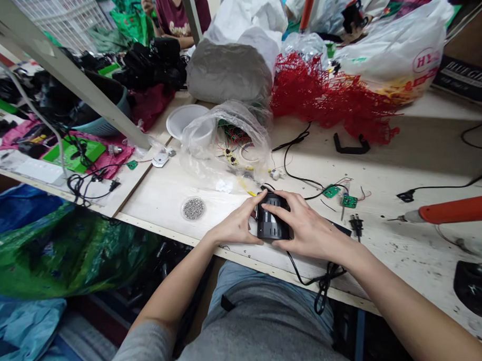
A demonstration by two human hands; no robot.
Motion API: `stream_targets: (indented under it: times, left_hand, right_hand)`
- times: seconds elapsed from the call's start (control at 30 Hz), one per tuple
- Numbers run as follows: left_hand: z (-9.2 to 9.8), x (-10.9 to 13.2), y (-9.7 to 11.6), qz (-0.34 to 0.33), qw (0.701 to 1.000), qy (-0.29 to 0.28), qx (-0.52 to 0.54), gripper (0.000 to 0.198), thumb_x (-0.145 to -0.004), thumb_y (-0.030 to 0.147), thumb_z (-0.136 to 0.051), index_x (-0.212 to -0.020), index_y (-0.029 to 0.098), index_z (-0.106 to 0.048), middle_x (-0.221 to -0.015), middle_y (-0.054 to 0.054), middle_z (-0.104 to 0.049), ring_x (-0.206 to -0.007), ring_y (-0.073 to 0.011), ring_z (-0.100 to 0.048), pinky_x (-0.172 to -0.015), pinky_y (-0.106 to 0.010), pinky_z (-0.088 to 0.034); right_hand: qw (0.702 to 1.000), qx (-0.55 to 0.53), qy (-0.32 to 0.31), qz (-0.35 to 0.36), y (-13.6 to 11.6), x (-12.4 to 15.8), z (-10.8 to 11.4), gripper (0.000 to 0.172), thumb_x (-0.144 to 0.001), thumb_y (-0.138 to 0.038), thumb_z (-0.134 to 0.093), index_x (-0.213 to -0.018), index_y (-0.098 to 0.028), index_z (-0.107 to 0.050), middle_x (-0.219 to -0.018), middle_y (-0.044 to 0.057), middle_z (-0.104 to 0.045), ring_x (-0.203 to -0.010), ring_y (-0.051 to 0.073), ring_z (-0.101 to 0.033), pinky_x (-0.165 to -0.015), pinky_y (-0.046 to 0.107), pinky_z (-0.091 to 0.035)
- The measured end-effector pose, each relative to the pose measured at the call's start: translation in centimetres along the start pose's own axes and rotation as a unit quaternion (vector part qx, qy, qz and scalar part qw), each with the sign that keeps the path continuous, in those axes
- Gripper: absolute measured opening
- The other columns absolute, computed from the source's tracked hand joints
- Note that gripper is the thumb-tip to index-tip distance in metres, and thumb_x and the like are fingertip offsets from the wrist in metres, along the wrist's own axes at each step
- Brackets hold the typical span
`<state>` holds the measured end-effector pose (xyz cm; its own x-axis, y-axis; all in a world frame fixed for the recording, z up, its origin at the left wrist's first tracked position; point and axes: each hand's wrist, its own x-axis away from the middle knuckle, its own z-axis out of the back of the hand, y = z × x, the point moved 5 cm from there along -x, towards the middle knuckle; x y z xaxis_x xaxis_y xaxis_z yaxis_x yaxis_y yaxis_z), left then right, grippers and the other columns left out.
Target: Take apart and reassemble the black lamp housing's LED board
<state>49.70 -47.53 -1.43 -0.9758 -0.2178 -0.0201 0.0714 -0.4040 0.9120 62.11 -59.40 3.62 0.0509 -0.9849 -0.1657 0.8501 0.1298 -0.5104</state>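
Your left hand (pixel 233 228) and right hand (pixel 308 230) clamp the black housing (pixel 271 226) between their fingers; its long axis runs away from you, right fingers draped over its far end.

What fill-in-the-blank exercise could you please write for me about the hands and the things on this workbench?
1. The left hand and the right hand together grip a small ribbed housing that is ____ in colour.
2. The round dish of small metal bits lies to the ____ of the left hand.
3. The two small circuit boards beyond the right hand are ____.
4. The tool lying at the far right has a handle coloured ____.
Missing words: black, left, green, orange.
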Motion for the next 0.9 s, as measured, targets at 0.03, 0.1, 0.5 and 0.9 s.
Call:
stream_targets:
  times: [0.03,0.1,0.5,0.9]
  left_hand:
    - [0.0,0.0,0.0,-0.002,1.0,0.0,-0.001,0.125,-0.062,0.024,-0.088,-0.162,0.028,-0.013,-0.164,-0.016,-0.029,-0.149,-0.0402,-0.033,-0.116,-0.057,-0.04]
    - [0.0,0.0,0.1,-0.009,1.0,0.001,-0.003,0.124,-0.062,0.025,-0.088,-0.162,0.028,-0.014,-0.163,-0.016,-0.03,-0.148,-0.0402,-0.034,-0.117,-0.058,-0.039]
    - [0.0,0.3,-0.2,0.053,0.993,-0.029,0.098,0.126,-0.062,0.025,-0.089,-0.161,0.036,-0.012,-0.161,-0.017,-0.031,-0.107,-0.0278,-0.063,-0.086,-0.044,-0.059]
    - [-2.0,-1.7,1.1,0.17,0.957,0.187,0.143,0.116,-0.058,0.029,-0.09,-0.155,0.017,-0.028,-0.141,-0.016,-0.054,-0.133,-0.0343,-0.051,-0.117,-0.051,-0.036]
  right_hand:
    - [1.0,0.001,0.005,0.001,0.0,0.1,-0.1,0.077,-0.073,-0.031,-0.077,-0.145,-0.025,-0.049,-0.151,0.019,-0.039,-0.138,0.041,-0.041,-0.107,0.066,-0.046]
    - [1.0,0.001,0.012,0.004,0.1,0.3,-0.3,0.077,-0.074,-0.03,-0.077,-0.146,-0.026,-0.049,-0.152,0.018,-0.037,-0.139,0.041,-0.04,-0.108,0.066,-0.045]
    - [0.999,0.0,0.029,0.013,0.7,1.0,-1.2,0.073,-0.079,-0.031,-0.075,-0.147,-0.026,-0.05,-0.154,0.019,-0.032,-0.142,0.041,-0.035,-0.109,0.066,-0.043]
    - [0.998,-0.045,0.052,-0.008,1.5,1.5,-2.0,0.078,-0.074,-0.031,-0.081,-0.146,-0.028,-0.051,-0.156,0.017,-0.03,-0.146,0.039,-0.031,-0.113,0.065,-0.039]
